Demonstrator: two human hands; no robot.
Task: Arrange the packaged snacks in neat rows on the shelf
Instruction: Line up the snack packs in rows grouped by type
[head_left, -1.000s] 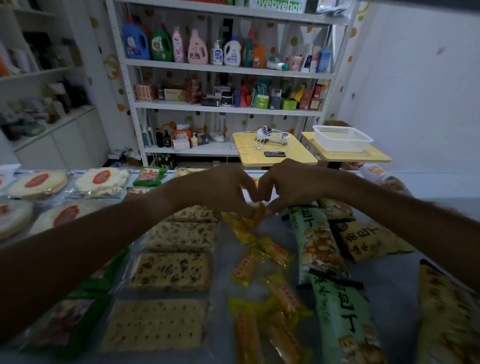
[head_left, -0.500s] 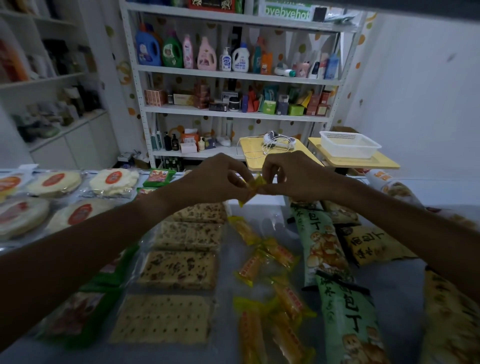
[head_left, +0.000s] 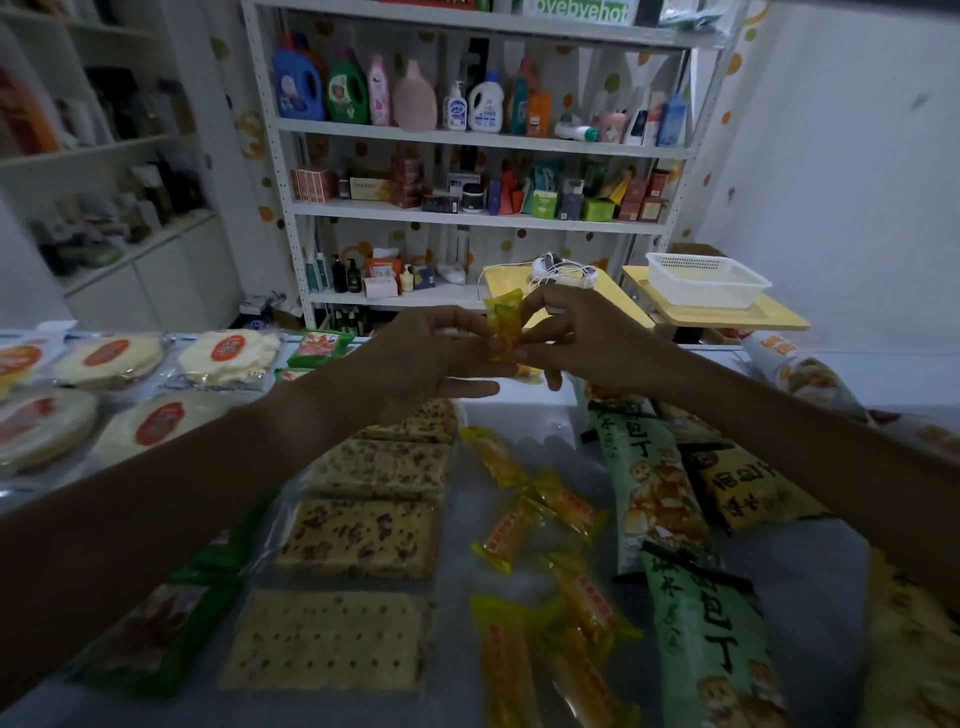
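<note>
A small yellow snack packet (head_left: 503, 327) is held upright above the shelf top, between both hands. My left hand (head_left: 431, 364) pinches its left side and my right hand (head_left: 582, 343) pinches its right side. Below them, a loose line of similar yellow-orange packets (head_left: 540, 525) runs down the pale shelf surface (head_left: 462, 519). To the left lies a column of wrapped cracker sheets (head_left: 358, 540). To the right lie long green snack bags (head_left: 649, 499) and a yellow bag (head_left: 748, 488).
Round flat cakes in clear wrap (head_left: 109, 353) sit at the far left, green packets (head_left: 156, 634) at the near left. Behind stand a white rack of bottles and boxes (head_left: 467, 140), two yellow tables (head_left: 727, 312) and a white basket (head_left: 706, 278).
Both hands rose from the shelf surface, lifting one yellow packet out of the row to chest height. The view tilted up slightly.
</note>
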